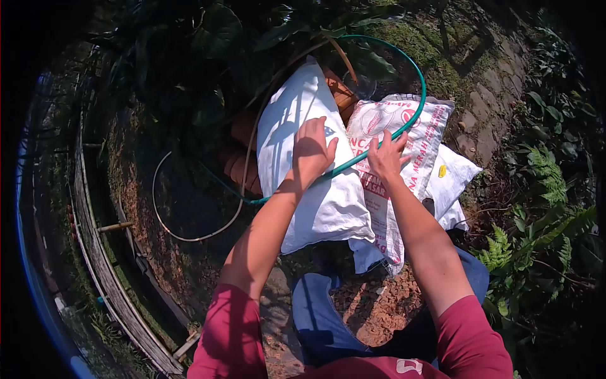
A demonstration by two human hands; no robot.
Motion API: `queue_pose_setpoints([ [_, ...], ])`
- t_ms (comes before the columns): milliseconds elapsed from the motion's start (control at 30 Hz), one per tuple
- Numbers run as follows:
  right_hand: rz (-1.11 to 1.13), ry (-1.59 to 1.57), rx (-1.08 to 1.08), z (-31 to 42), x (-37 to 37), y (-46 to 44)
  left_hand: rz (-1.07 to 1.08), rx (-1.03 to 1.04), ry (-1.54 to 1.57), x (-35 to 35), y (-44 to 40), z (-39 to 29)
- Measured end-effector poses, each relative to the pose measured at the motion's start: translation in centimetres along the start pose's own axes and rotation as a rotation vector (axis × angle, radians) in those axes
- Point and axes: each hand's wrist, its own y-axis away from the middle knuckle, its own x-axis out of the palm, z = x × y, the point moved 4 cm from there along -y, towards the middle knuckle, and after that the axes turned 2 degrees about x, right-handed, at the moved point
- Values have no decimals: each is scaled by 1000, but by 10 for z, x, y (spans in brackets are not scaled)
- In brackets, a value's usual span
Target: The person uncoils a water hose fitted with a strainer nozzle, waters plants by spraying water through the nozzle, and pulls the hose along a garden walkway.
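Note:
My left hand (314, 151) lies on the plain white sack (293, 107), with its thumb apart from the other fingers. The green hose (353, 160) runs between my hands and loops up behind the sacks. To the right, my right hand (387, 156) is at the hose over the printed white and red sack (379, 211), its fingers spread. Whether its palm presses on the sack or the hose is hidden. Another white sack (451, 180) with a yellow mark lies partly under the printed one.
Orange-brown clay pieces (243, 167) lie behind the sacks. A thin pale hose (189, 239) curls at the left. Wooden rails (95, 243) run down the far left. Ferns (499, 249) grow at the right, and large dark leaves (218, 31) hang at the top.

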Motion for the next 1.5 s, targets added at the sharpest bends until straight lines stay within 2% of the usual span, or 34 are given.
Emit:
queue_pose_setpoints([
  [67,-86,104,11,2,-17,7,-105,72,-162,6,-25,-5],
  [100,3,96,41,14,41,19,-33,48,-247,12,-24,41],
  [167,-71,85,35,0,39,0,-53,62,-225,40,-62,36],
  [233,-149,77,-18,-9,43,-4,51,51,-137,71,-92,28],
  [300,-194,21,-60,-16,46,-4,38,194,-238,99,-125,22],
  [433,-227,-72,-146,-26,51,-10,-37,448,-678,147,-195,26],
  [600,-258,-141,-155,-32,50,-8,236,422,-1131,173,-253,47],
  [633,-254,-133,-151,-34,51,-9,198,404,-1146,188,-270,70],
  [700,-228,-144,-154,-34,52,-12,167,394,-982,191,-291,86],
  [767,-220,-160,-156,-36,53,-15,120,421,-972,200,-309,103],
  [833,-213,-134,-169,-42,55,-18,60,491,-1044,188,-311,89],
  [900,-198,-124,-162,-43,58,-17,207,513,-1160,181,-308,90],
  [1000,-191,-120,-160,-39,55,-18,483,258,-957,152,-296,69],
  [1100,-181,-79,-154,-40,50,-19,214,157,-816,128,-280,53],
  [1133,-176,-65,-143,-40,50,-20,192,197,-827,108,-276,36],
  [1233,-141,-39,-137,-38,46,-20,323,60,-741,57,-263,1],
  [1267,-84,-16,-106,-38,43,-20,274,114,-737,41,-255,-8],
  [1367,145,-18,21,-27,23,-24,129,52,-628,16,-223,-20],
  [1400,220,-44,122,-20,10,-26,120,44,-591,5,-208,-35],
  [1433,203,-90,237,-9,0,-27,133,31,-502,2,-197,-44],
  [1500,99,-94,200,29,-29,-32,66,33,-396,-5,-172,-67],
])
